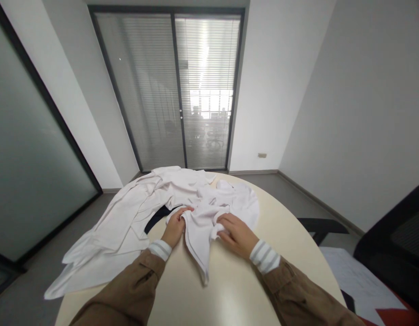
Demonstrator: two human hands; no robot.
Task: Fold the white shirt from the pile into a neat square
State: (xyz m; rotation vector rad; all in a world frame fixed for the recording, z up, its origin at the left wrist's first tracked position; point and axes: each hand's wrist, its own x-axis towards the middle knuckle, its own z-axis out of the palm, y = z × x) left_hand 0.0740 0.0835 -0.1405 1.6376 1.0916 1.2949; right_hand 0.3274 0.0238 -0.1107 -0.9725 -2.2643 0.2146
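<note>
A crumpled white garment lies on the round cream table, one pointed end of it hanging toward me. My left hand is closed on its left edge, thumb and fingers pinching the cloth. On the other side, my right hand grips a bunched fold, with the fingers curled over it. More of the fabric spreads out flat beyond my right hand. Whether the garment is a shirt or something else cannot be made out.
A larger white garment is draped across the table's left side and over its edge. Dark blue cloth shows beneath it. At the right stands a black chair, with white papers near it. A glass door with blinds is behind.
</note>
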